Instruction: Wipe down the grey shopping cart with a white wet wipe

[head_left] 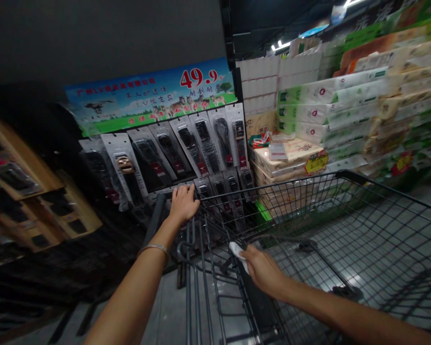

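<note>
A black wire shopping cart (290, 190) stands in front of me, turned at an angle. My left hand (184, 203) grips the corner of its top bar, fingers bent over the edge; a bracelet (154, 248) circles that wrist. In my right hand (262, 268) is a folded white cloth (238, 254), held against the upper end of a dark flat panel (256, 297) inside the cart. Fingers and thumb press on the cloth, and part of them is hidden. Wire mesh and the floor below show through the basket.
Packaged belts (187, 143) hang on a rack beyond the cart, under a price sign (154, 96). Tissue packs (330, 105) are stacked high on the right. A low pile of tissue packs (290, 155) carries a yellow tag. Wooden display boxes (21, 158) stand at left.
</note>
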`<state>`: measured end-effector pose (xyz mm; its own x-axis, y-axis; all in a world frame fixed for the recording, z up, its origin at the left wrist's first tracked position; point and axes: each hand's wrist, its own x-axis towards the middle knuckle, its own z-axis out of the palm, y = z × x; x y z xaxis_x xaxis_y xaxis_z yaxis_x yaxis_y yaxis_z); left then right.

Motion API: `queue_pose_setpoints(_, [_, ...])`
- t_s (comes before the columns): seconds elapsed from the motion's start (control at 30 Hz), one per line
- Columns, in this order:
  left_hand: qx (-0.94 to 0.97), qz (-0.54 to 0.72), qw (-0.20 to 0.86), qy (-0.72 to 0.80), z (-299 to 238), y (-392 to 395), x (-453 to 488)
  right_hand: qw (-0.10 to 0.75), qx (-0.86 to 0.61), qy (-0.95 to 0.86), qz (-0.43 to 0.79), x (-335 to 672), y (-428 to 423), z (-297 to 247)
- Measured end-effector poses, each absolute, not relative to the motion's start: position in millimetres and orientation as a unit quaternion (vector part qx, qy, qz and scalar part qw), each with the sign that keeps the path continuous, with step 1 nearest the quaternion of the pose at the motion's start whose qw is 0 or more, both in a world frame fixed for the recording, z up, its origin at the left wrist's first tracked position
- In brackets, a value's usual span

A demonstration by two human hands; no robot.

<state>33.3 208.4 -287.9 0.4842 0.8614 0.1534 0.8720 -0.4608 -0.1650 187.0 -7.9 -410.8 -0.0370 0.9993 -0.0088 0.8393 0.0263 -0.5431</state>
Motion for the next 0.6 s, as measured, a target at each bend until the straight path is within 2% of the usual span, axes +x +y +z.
queue_pose_setpoints(0.2, [-0.858, -0.032, 0.118, -0.499, -288.7, 207.5, 31.3, 0.114, -0.584, -0.784, 0.178, 182.4, -22.9, -449.6])
queue_pose_setpoints(0.3, [-0.857, -0.033, 0.115, -0.501, -287.8, 207.3, 32.1, 0.1, -0.556, -0.809, 0.161, 190.8, -25.5, -465.0])
queue_pose_setpoints(0.6, [-0.858, -0.033, 0.108, -0.501, -287.5, 207.4, 32.3, 0.082, -0.507, -0.849, 0.127, 209.9, -10.6, -456.3])
